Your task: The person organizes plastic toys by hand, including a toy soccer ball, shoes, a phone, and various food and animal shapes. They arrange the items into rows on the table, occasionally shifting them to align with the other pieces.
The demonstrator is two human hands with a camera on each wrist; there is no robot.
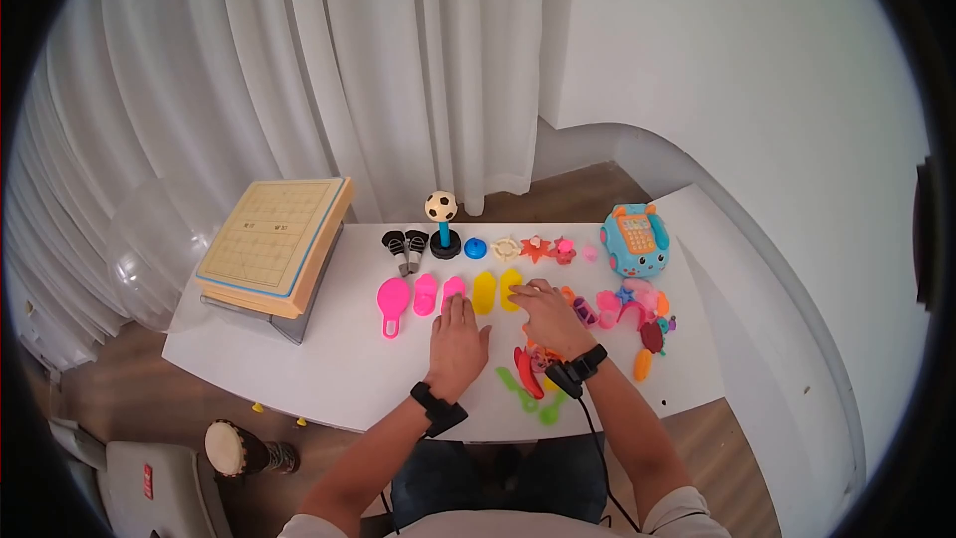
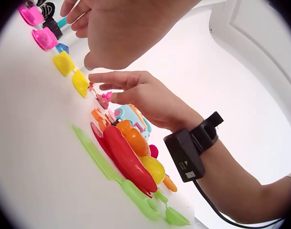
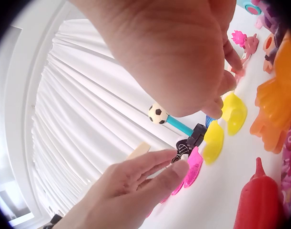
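Note:
Two small toy slippers in pink and two in yellow stand in a row across the white table. My left hand (image 1: 458, 347) reaches over the right-hand pink slipper (image 1: 454, 286), its fingers straight and the fingertips overlapping it in the head view. My right hand (image 1: 554, 321) is beside the right-hand yellow slipper (image 1: 510, 290), fingers extended with the tips at its edge. Between the hands lies the other yellow slipper (image 1: 484, 292). The other pink slipper (image 1: 425, 294) is left of my left hand. In the right wrist view, my right palm hides part of the row.
A pink paddle-shaped toy (image 1: 392, 301) lies left of the slippers. Behind them are black shoes (image 1: 405, 248), a football on a stand (image 1: 441, 206) and a blue toy phone (image 1: 634, 241). A red chili-shaped toy (image 1: 528, 375) lies near my right wrist. A board (image 1: 274, 239) leans at left.

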